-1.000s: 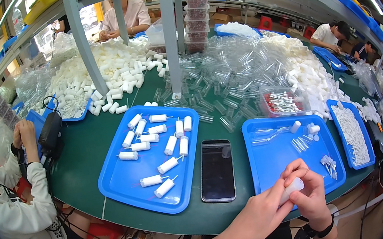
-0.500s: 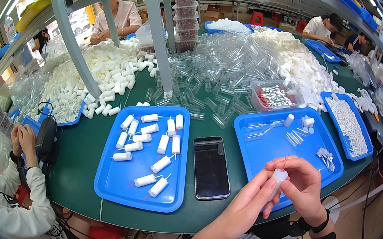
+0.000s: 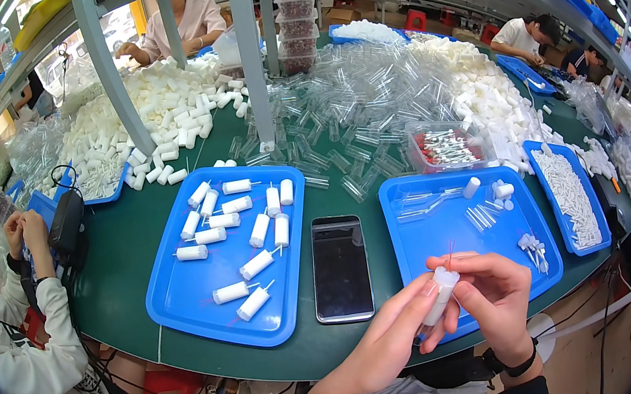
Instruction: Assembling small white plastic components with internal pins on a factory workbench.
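Above the near edge of the right blue tray [image 3: 393,218], both my hands are closed on one white cylinder [image 3: 440,297] with a translucent top end. Thin red wires stick up from that end. My left hand [image 3: 397,316] grips the cylinder's side with the thumb along it. My right hand [image 3: 491,285] pinches near the top end, its thumb and forefinger beside the wires. In this tray lie clear tubes [image 3: 433,203], short clear rods [image 3: 483,215], white cylinders [image 3: 471,187] and small white stemmed caps [image 3: 532,249].
Left of a black phone [image 3: 339,268], a blue tray [image 3: 209,302] holds several white cylinders with stems and wires. Heaps of white cylinders [image 3: 167,113] and clear tubes [image 3: 350,95] lie beyond, below a grey frame post [image 3: 253,69]. A narrow tray [image 3: 574,197] of small white pieces stands right.
The white cylinder is now tilted more upright in my hands, and its red wires show more plainly. The whole view has shifted slightly. Both hands keep their hold.
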### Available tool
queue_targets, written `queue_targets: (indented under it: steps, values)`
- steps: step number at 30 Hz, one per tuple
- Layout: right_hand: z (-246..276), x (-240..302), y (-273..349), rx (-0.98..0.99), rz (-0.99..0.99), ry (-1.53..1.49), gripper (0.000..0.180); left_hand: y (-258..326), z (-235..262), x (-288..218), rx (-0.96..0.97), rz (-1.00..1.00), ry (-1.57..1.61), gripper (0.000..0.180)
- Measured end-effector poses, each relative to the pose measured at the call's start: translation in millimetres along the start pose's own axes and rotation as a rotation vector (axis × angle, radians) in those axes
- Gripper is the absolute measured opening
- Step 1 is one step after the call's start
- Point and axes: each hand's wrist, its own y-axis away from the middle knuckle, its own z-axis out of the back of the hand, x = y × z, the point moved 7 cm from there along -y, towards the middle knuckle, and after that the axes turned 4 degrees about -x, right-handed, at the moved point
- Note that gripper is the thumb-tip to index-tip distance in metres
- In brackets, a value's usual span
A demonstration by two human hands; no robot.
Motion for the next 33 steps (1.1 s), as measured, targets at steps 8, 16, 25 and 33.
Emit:
queue_targets:
  steps: [8,16,25,33]
  values:
    - [-2.2,11.2,-3.2,0.05,0.185,0.12,0.028,3.1,-2.6,-3.5,-0.01,0.005,-0.09,0.042]
    - [-7.5,15.8,-3.7,0.064,0.202,0.194,0.026,3.3,-0.9,1.1,-0.042,-0.016,-0.087,0.044]
    - [-10.6,13.1,-1.8,0.108,0.29,0.24,0.028,3.6,-0.1,-2.0,-0.078,-0.058,-0.128,0.035]
    - [-18.8,20.0,4.9,0.108,0.392,0.349,0.03,3.1,1.9,-3.1,-0.096,-0.075,-0.075,0.032]
